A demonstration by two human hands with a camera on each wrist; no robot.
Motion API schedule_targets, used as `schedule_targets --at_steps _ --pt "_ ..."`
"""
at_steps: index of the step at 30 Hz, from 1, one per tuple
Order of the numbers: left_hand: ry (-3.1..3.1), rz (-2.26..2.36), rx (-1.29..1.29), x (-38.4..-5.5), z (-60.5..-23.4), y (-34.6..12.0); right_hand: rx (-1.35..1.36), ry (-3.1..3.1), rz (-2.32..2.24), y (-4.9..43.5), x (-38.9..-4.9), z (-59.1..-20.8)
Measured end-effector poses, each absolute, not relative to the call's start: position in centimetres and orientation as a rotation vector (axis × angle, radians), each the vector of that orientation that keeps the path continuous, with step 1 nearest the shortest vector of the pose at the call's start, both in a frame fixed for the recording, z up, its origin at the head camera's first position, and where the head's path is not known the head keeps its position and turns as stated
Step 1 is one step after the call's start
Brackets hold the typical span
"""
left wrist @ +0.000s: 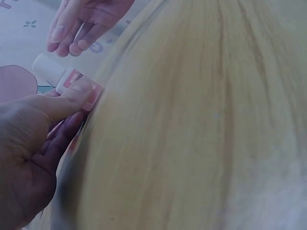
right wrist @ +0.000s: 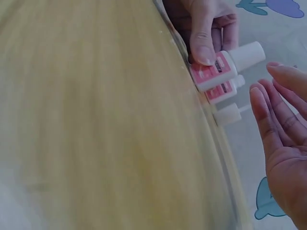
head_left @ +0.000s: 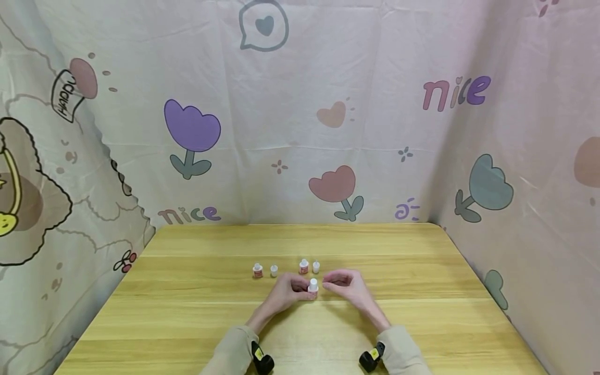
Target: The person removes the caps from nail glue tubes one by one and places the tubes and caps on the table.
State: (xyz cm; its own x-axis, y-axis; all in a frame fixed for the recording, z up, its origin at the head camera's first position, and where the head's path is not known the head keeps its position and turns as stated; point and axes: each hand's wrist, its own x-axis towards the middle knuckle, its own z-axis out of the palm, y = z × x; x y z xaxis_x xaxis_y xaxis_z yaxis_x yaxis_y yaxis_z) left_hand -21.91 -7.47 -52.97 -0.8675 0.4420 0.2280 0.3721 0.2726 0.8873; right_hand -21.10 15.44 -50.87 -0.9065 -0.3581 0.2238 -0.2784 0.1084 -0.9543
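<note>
My left hand (head_left: 287, 290) pinches a small white bottle (head_left: 313, 292) with a pink label between thumb and fingers. The bottle stands upright on the table, its white cap (head_left: 313, 282) on top. In the right wrist view the left thumb lies across the bottle's label (right wrist: 218, 71). To the right of the bottle is my right hand (head_left: 349, 285), its fingers loosely bent and holding nothing. A gap shows between its fingertips (right wrist: 259, 91) and the cap in the right wrist view.
Farther back on the wooden table (head_left: 211, 312) stand two similar uncapped bottles, one on the left (head_left: 258, 271) and one near the middle (head_left: 304, 267). Each has a white cap beside it, a left cap (head_left: 274, 271) and a right cap (head_left: 316, 267). Patterned cloth (head_left: 281, 104) hangs behind.
</note>
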Motion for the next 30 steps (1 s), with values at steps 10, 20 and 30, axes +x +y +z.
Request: schedule_targets --at_steps 10,20,30 --pt "2.402 1.723 0.773 -22.0 -52.9 -7.8 -0.694 2.274 -1.969 14.5 -21.3 -51.1" --pt "2.412 1.700 0.781 -21.0 -51.1 -7.5 -0.794 2.245 -1.970 13.7 -21.5 -51.2" --pt "2.423 1.730 0.797 -21.0 -51.4 -7.5 -0.736 2.396 -1.862 12.8 -21.6 -50.9"
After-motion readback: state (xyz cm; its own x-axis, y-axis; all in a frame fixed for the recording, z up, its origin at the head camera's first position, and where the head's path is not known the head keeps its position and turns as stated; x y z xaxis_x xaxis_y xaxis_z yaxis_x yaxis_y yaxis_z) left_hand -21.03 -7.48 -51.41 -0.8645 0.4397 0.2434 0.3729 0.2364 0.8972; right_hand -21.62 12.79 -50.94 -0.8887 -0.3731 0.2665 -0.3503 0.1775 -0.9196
